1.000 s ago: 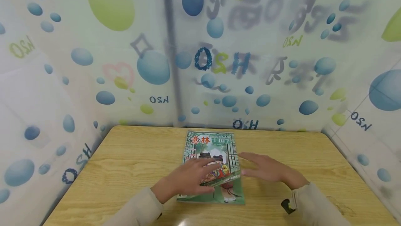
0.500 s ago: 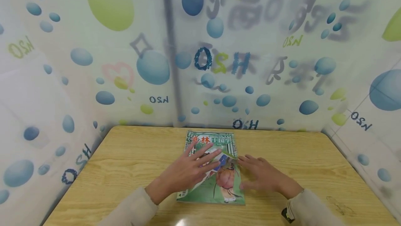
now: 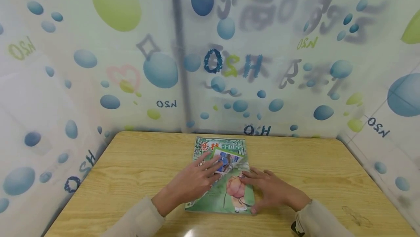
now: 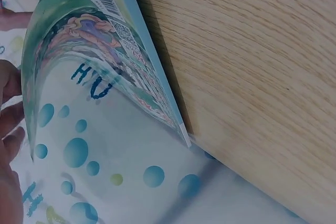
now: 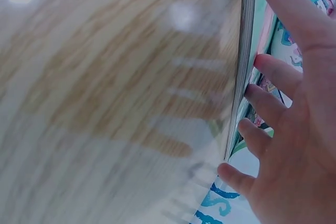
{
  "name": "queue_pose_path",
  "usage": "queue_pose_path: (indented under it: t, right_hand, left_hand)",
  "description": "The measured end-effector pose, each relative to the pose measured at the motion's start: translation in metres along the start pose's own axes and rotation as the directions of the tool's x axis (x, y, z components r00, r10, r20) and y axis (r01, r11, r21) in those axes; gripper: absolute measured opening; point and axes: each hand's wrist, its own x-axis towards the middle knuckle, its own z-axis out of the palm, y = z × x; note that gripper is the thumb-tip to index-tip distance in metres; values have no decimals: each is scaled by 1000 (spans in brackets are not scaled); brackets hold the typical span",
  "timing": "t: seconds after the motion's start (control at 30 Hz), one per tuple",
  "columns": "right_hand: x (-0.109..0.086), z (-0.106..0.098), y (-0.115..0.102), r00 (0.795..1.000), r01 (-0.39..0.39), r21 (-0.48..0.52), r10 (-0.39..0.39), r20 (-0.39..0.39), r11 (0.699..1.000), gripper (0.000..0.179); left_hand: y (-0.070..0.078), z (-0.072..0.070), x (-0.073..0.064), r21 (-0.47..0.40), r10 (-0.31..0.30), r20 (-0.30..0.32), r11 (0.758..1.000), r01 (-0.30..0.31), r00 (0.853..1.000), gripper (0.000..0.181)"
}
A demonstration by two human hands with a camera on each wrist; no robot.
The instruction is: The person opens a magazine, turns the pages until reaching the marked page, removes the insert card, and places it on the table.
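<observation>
A magazine [image 3: 218,202] with a green cover and red and white characters at the top lies on the wooden table. Across its middle, a turned-over leaf [image 3: 234,158] shows a blue picture. My left hand [image 3: 191,182] rests its spread, straight fingers on that leaf. In the left wrist view, the illustrated cover [image 4: 84,32] arches beside the fingers [image 4: 11,142], a barcode near its spine. My right hand [image 3: 273,189] reaches over the magazine's right edge, fingers spread and thumb near the lower right corner. The right wrist view has its fingertips right at the stacked page edges [image 5: 242,72].
The wooden table [image 3: 137,160] extends around the magazine on both sides. Behind it and to the sides hang pale curtains [image 3: 141,113] printed with blue and green drops and lettering. A dark wristband [image 3: 296,228] shows at the right sleeve.
The turned-over leaf has moved up and left, uncovering more of the green page with a figure. My left fingers have spread over it; my right hand has come down onto the right edge.
</observation>
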Motion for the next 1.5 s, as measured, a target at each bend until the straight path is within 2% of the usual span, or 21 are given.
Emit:
queue_pose_path:
  t: [0.17,0.23,0.33,0.43,0.57,0.77,0.97,1.2,1.5]
  right_hand:
    - [1,0,-1,1000,10,-22,-10,-12,1000,94]
    - [1,0,-2,1000,14,-20,-15,-14,1000,94]
    - [0,-1,-3,1000,18,-16,-18,-18,1000,93]
    - [-1,-2,-4,999,30,-20,-30,-20,999,93]
    - [-2,-4,-6,999,36,-23,-37,-15,999,94]
    - [-1,-2,-3,999,44,-15,-44,-17,999,93]
    - [0,0,-1,998,55,-15,-56,-25,998,92]
    - [0,1,-1,1000,16,-24,-17,-24,1000,95]
    - [1,0,-2,1000,18,-11,-18,-16,1000,93]
  left_hand:
    - [1,2,1,-41,-61,-77,997,58,995,39]
    - [1,2,1,-46,-83,-92,996,79,992,46]
    - [2,1,1,-44,-121,-101,992,117,988,44]
    - [2,0,0,-40,-161,-83,987,158,984,44]
    - [3,0,-1,-3,-169,-30,986,169,985,51]
    - [3,-1,-1,49,-128,42,991,126,991,48]
    - [5,-4,-1,93,-92,129,992,80,987,39]
    - [5,-4,-2,90,-130,110,989,121,985,31]
    - [5,-2,-7,83,-170,113,983,161,979,28]
